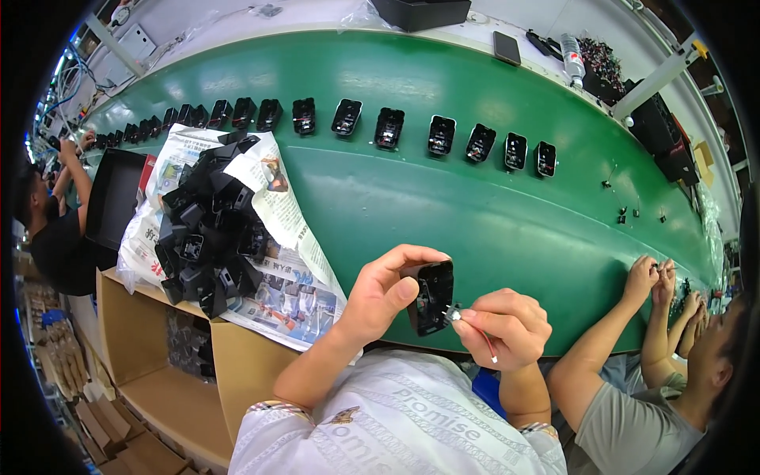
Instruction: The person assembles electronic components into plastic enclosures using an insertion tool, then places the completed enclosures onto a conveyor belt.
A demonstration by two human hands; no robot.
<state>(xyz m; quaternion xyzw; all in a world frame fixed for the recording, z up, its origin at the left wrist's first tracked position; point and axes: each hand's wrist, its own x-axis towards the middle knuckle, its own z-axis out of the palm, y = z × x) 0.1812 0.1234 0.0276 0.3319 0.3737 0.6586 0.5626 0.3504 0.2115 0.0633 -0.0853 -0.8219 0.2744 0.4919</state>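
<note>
My left hand [385,294] grips a black plastic housing [434,298], its hollow side turned toward my right. In the fingertips of my right hand [507,326] is a small silvery motor [453,313] with a red wire and a white plug hanging below. The motor sits right at the housing's lower edge; whether the two touch I cannot tell. To my left, a heap of black plastic housings [210,218] lies on spread newspaper [297,313].
Several black housings with parts inside [389,128] stand in a row across the green table [372,206]. An open cardboard box [162,392] is at my left. Small parts [622,215] lie at the right. Co-workers [633,388] sit at both sides. A phone [507,48] rests on the back ledge.
</note>
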